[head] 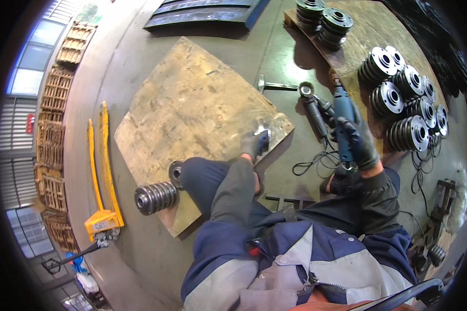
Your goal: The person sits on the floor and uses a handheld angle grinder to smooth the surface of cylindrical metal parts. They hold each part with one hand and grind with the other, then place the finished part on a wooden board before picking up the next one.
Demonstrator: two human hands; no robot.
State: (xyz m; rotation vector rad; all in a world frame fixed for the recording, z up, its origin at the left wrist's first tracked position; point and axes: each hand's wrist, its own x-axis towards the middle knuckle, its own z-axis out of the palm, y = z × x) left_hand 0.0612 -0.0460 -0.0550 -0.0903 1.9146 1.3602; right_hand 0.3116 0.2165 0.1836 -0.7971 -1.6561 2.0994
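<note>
My right hand (358, 142), in a grey glove with dark coated fingers, grips a blue straight power grinder (343, 112). Its narrow tip points away from me. My left hand (253, 143), gloved the same way, is closed about a small shiny metal part (261, 130) near the right corner of a worn wooden board (202, 101). The glove hides most of that part. At the board's near left edge lies a ribbed metal cylinder (157, 197). A flanged metal disc (175, 173) sits beside it, partly behind my left knee.
An angle grinder (313, 112) and a hammer (278, 85) lie between the boards. Several flanged ribbed cylinders (387, 97) stand on the right board (367, 23). Cables (315, 163) loop over the floor. A yellow pallet jack (107, 194) and stacked pallets (50, 140) are leftward.
</note>
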